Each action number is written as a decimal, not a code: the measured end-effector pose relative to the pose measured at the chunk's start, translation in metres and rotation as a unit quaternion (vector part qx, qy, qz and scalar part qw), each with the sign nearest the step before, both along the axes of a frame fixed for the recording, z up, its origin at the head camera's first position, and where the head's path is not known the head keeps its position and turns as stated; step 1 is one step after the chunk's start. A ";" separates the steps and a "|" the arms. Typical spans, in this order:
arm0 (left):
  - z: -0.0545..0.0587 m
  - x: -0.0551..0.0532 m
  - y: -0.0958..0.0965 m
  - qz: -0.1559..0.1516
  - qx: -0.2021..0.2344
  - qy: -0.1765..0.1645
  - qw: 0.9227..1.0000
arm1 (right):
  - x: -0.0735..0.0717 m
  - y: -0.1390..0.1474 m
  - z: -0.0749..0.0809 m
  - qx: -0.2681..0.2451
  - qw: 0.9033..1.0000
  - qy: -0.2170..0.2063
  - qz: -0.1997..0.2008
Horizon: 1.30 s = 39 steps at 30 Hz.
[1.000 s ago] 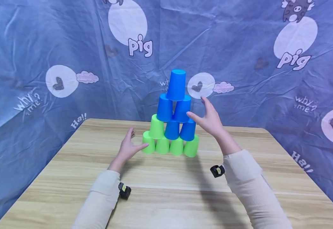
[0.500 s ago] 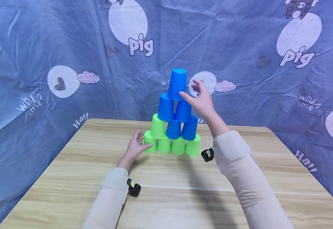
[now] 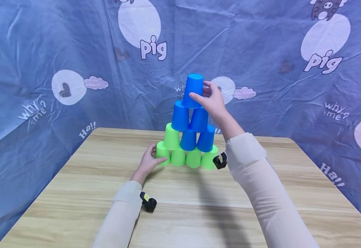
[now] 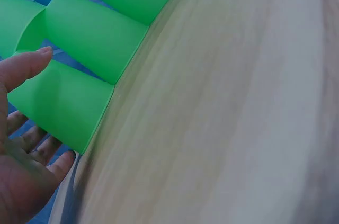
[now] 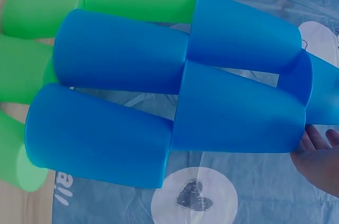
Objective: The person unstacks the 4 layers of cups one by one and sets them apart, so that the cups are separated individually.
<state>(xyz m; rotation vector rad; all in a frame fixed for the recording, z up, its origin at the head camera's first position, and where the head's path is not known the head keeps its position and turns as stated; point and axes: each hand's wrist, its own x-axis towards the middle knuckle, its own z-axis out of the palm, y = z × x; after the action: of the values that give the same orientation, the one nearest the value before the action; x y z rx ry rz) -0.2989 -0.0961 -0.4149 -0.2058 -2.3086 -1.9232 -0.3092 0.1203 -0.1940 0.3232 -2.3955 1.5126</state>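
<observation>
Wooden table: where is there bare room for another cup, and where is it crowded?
Bare tabletop: between the sleeves, in front of the cup pyramid, and outward of each sleeve. Crowded: the pyramid's left end, beside the left hand.

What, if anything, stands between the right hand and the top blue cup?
Nothing visible: the right hand is at the right side of the top blue cup. The two blue cups beneath it stand lower, not between.

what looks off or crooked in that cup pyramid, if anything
Nothing looks toppled or damaged. The one mild oddity is colour: the second row from the bottom has a green upside-down cup at its left end, beside two blue upside-down cups.
</observation>
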 end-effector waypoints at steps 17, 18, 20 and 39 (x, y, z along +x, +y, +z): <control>-0.006 -0.006 0.005 0.027 0.002 -0.010 1.000 | -0.006 -0.007 0.006 -0.021 0.999 -0.034 -0.015; -0.007 -0.006 0.005 0.027 0.000 -0.009 1.000 | -0.006 -0.007 0.006 -0.021 0.999 -0.035 -0.015; -0.008 -0.006 0.005 0.030 -0.003 -0.010 1.000 | -0.006 -0.007 0.005 -0.022 0.999 -0.038 -0.014; -0.017 -0.009 0.006 0.036 0.010 0.017 0.999 | 0.000 -0.005 0.011 -0.048 0.999 0.000 -0.009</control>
<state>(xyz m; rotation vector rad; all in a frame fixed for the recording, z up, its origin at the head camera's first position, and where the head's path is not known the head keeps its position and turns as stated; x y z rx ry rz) -0.3075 -0.0899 -0.4318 -0.1499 -2.2436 -1.8933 -0.3093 0.1151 -0.1827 0.2802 -2.3116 1.6127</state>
